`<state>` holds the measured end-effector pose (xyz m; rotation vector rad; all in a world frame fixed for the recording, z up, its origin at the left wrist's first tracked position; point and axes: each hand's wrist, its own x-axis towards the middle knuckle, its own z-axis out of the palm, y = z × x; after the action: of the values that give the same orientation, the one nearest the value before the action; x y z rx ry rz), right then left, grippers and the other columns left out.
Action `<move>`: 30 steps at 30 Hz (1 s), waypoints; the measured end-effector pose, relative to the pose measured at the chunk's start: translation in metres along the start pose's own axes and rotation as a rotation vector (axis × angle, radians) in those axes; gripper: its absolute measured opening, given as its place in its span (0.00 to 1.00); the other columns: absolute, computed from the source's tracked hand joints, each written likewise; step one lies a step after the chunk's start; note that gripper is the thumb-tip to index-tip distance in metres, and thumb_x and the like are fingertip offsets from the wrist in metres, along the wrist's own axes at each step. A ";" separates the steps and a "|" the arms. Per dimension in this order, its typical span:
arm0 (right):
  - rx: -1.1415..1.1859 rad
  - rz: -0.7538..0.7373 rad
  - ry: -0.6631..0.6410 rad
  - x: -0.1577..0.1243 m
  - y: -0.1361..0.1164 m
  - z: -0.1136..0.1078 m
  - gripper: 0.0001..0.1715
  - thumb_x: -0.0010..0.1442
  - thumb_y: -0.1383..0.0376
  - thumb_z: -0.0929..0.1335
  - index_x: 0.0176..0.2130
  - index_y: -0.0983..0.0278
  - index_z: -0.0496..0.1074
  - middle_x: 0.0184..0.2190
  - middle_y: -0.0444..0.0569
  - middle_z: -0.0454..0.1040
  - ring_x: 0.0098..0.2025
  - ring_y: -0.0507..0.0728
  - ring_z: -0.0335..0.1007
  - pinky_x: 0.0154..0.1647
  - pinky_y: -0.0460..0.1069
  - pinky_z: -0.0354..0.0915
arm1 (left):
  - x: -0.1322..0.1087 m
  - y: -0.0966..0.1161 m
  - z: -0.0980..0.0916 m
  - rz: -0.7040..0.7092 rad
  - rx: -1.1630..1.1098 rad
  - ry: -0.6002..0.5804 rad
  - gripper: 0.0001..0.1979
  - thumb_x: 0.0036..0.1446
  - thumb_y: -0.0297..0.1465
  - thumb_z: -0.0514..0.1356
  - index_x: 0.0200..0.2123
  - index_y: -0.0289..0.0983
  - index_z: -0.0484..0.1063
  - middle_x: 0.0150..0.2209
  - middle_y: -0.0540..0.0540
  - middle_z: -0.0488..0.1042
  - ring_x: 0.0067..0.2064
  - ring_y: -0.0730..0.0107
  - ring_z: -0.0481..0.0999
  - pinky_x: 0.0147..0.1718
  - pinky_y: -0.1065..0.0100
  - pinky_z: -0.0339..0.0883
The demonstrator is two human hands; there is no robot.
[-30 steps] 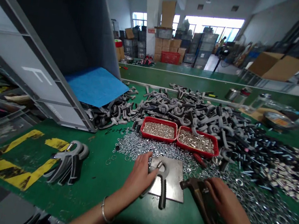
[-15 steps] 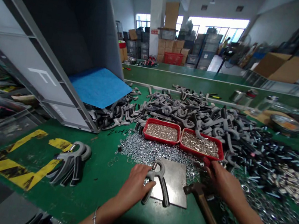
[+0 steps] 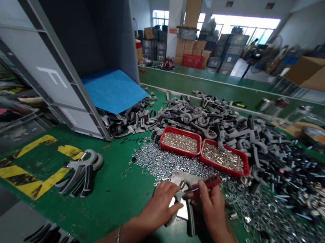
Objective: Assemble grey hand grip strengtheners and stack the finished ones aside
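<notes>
My left hand (image 3: 161,205) grips one handle of a grey-and-black hand gripper tool (image 3: 191,220), which lies over a metal plate (image 3: 175,177). Closed around a red-handled tool (image 3: 212,182), my right hand (image 3: 212,207) holds its thin end against the top of the hand gripper tool, beside the spring. Two red trays, one with small pins (image 3: 163,146) and one with longer pins (image 3: 245,173), stand just behind. Small metal rings (image 3: 156,161) are spread between the trays and the plate.
A pile of grey handles (image 3: 218,122) lies behind the trays. Finished-looking hand grippers (image 3: 79,176) rest by yellow tape at left. A large grey crate (image 3: 54,80) leans at the left. Black parts and large rings (image 3: 276,221) cover the right side.
My right hand has come from beside the right tray to the hand gripper tool, now with the red-handled tool. The hammer is now mostly hidden behind my right arm. The view has shifted slightly.
</notes>
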<state>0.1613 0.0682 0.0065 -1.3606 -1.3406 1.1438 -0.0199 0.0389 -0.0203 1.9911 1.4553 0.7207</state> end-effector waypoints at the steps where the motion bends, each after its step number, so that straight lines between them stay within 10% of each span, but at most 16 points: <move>1: -0.005 -0.001 0.002 0.001 0.004 0.005 0.17 0.65 0.48 0.64 0.40 0.58 0.63 0.31 0.49 0.80 0.25 0.58 0.76 0.27 0.52 0.72 | -0.002 0.000 0.000 -0.009 -0.007 0.005 0.22 0.58 0.32 0.64 0.55 0.40 0.67 0.52 0.44 0.70 0.55 0.56 0.65 0.57 0.54 0.58; 22: -0.262 -0.040 0.017 -0.001 0.012 0.014 0.21 0.60 0.45 0.65 0.37 0.59 0.65 0.28 0.53 0.77 0.32 0.65 0.76 0.37 0.56 0.69 | -0.007 -0.010 0.004 0.007 -0.069 -0.012 0.25 0.58 0.33 0.64 0.58 0.43 0.63 0.56 0.43 0.68 0.59 0.54 0.63 0.60 0.51 0.56; 30: -0.038 0.059 -0.213 0.031 -0.019 0.007 0.27 0.66 0.42 0.55 0.36 0.60 0.65 0.15 0.37 0.64 0.09 0.50 0.52 0.10 0.46 0.54 | -0.008 -0.004 0.003 -0.027 -0.068 -0.013 0.25 0.57 0.30 0.64 0.57 0.40 0.64 0.57 0.41 0.67 0.60 0.54 0.61 0.61 0.50 0.55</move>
<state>0.1505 0.0999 0.0234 -1.3421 -1.4868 1.3397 -0.0225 0.0314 -0.0262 1.9181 1.4289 0.7339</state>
